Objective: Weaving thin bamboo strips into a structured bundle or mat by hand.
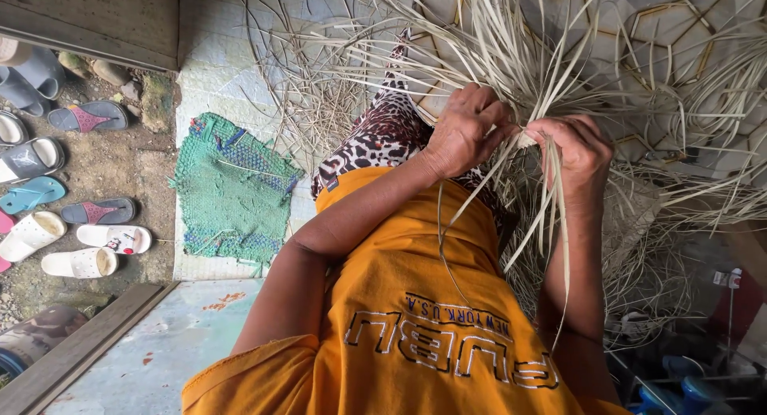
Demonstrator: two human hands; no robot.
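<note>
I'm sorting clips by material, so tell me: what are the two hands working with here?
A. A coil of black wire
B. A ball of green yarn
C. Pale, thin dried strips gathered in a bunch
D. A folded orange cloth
C: both the left hand and the right hand pinch a bunch of pale dried strips that fan out above them over the tiled floor; some strips hang down over the orange shirt.

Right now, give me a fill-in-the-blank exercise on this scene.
1. Both hands, the left hand and the right hand, grip pale ____ strips.
2. The shirt is ____ in colour.
3. The woven mat on the floor is ____.
4. Beside the doorway lie several pairs of ____.

Missing words: straw; orange; green; sandals
</note>
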